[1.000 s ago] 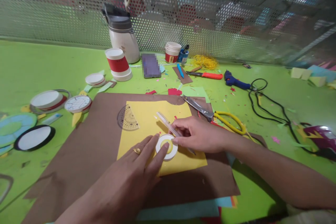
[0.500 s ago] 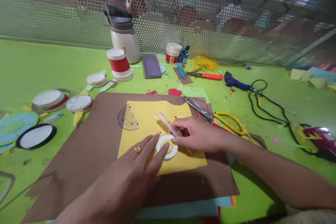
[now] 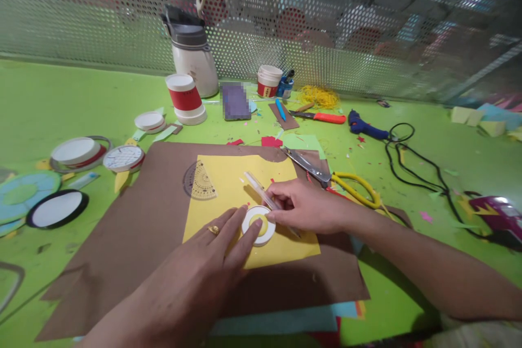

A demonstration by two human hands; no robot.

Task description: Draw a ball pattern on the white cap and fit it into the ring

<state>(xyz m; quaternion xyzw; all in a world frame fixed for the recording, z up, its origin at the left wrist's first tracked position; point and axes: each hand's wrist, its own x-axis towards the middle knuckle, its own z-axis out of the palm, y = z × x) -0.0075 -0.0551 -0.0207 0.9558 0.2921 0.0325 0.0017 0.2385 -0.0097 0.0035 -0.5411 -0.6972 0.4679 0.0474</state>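
Observation:
On a yellow paper sheet lies a white ring, with yellow showing in its middle. My left hand presses the ring down, its thumb over the centre and its fingers along the left side. A slim, pale, see-through pen slants through my right hand, gripped between thumb and fingers, which also touch the ring's right edge. A clear protractor lies partly on the sheet's left edge. Beyond my right hand are scissors with yellow handles.
Brown sheets lie under the yellow paper. Round white-topped pieces stand at left. A red-and-white cup, jug, orange-handled knife and blue glue gun with black cord stand behind, before a perforated metal panel.
The whole view has shifted very slightly. Both hands, the ring and the pen keep nearly the same places on the yellow sheet.

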